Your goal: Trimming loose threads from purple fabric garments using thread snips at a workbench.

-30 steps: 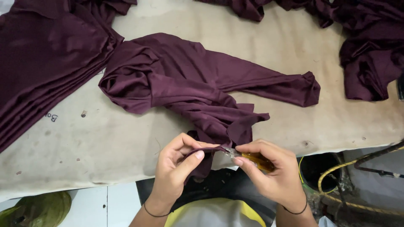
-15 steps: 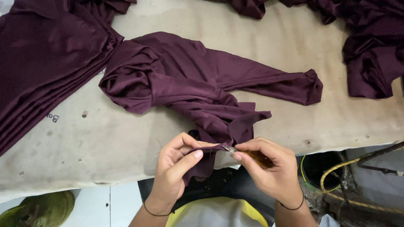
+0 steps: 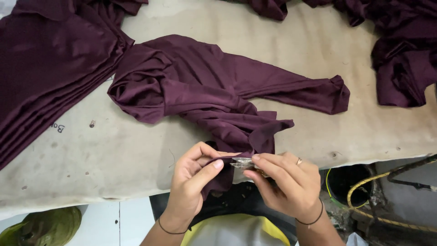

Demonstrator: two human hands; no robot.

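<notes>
We note left hand (image 3: 191,180) pinching maroon garment (image 3: 214,91) hem at worktop (image 3: 114,155) edge; right hand (image 3: 284,182) gripping small metal snips (image 3: 243,163).

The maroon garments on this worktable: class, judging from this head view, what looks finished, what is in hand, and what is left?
Seemingly done: a flat stack of maroon garments lies at the table's left. In hand: the left hand pinches an edge of the spread maroon garment, while the right hand holds a small metal thread snipper against it. Apparently left: a crumpled maroon pile at the far right.
</notes>
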